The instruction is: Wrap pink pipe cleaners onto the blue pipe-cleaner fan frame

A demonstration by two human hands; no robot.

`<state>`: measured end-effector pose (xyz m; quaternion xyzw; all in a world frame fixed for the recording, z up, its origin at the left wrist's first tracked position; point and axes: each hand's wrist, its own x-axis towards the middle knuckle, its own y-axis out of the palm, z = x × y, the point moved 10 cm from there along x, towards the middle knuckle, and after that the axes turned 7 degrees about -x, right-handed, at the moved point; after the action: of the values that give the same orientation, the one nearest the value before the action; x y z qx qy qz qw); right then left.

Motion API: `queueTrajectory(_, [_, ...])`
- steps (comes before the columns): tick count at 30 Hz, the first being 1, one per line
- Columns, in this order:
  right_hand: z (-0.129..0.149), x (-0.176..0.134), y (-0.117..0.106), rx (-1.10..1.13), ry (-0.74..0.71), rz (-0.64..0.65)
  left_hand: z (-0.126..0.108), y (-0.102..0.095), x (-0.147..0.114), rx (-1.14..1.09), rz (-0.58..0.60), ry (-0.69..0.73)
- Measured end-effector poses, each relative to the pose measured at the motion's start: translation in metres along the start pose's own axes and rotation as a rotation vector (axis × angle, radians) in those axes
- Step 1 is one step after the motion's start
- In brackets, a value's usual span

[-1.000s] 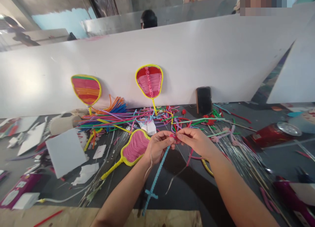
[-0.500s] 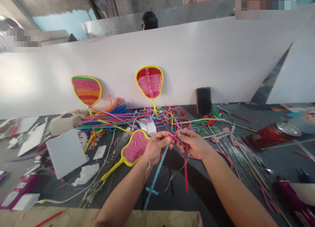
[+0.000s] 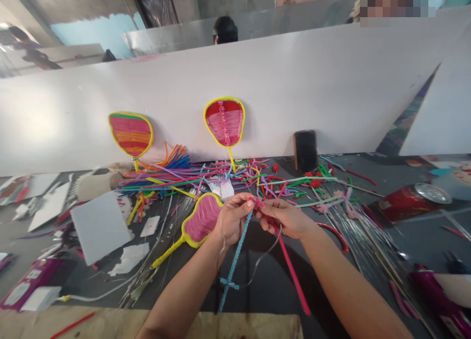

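Note:
My left hand [image 3: 237, 219] pinches the top of a light-blue twisted pipe-cleaner stem [image 3: 237, 255], where a small pink-red twist [image 3: 254, 202] sits. A short blue cross-piece is tied low on that stem. My right hand [image 3: 285, 216] closes its fingertips on the same pink-red twist, close beside my left. From under the right hand a long pink-red pipe cleaner [image 3: 294, 275] hangs down toward the front right. A thin clear strand [image 3: 257, 263] loops below the hands. Just left of my left hand lies a pink fan shape with a yellow rim [image 3: 201, 219].
Two yellow-rimmed fan shapes [image 3: 225, 123] [image 3: 131, 134] lean on the white board [image 3: 294, 84]. Coloured pipe cleaners [image 3: 176, 174] heap along its foot. A phone [image 3: 305, 150] stands there. On the right lies a red can [image 3: 412, 201]; at left, white paper [image 3: 99, 228].
The hanging end of the pink-red pipe cleaner has swung outward to the right and shows longer. My right hand has shifted slightly down, its fingers closer in on the twist.

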<state>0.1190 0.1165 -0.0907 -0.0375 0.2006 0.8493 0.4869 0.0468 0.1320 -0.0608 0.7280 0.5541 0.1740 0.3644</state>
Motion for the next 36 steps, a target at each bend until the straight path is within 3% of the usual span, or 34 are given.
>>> queueTrajectory(3, [0.014,-0.002,-0.021,-0.178,-0.085,-0.183,-0.003,-0.011,0.002,-0.003,-0.095,0.011])
queueTrajectory(6, [0.051,-0.02,-0.045,-0.484,-0.265,-0.469,-0.007,-0.023,0.003,-0.02,-0.191,0.036])
queueTrajectory(8, [0.074,-0.035,-0.046,-0.68,-0.379,-0.589,-0.011,-0.027,0.003,-0.042,-0.219,0.069])
queueTrajectory(13, [0.103,-0.057,-0.003,-1.227,-0.63,-0.632,-0.017,-0.027,0.002,-0.053,-0.231,0.152])
queueTrajectory(17, [0.09,-0.049,0.028,-1.582,-0.589,-0.586,-0.018,-0.02,-0.002,-0.068,-0.208,0.202])
queueTrajectory(24, [0.08,-0.043,0.034,-1.644,-0.544,-0.674,-0.011,0.002,-0.013,-0.113,-0.146,0.199])
queueTrajectory(28, [0.083,-0.045,0.03,-1.598,-0.59,-0.663,-0.01,0.01,-0.009,-0.068,0.043,0.101])
queueTrajectory(31, [0.087,-0.048,0.029,-1.627,-0.611,-0.688,-0.019,0.006,-0.005,0.113,0.157,-0.009])
queueTrajectory(33, [0.089,-0.049,0.03,-1.665,-0.61,-0.704,-0.039,-0.004,-0.003,0.248,0.097,0.0])
queueTrajectory(36, [0.088,-0.049,0.032,-1.706,-0.58,-0.716,-0.066,0.013,-0.003,0.628,0.16,0.005])
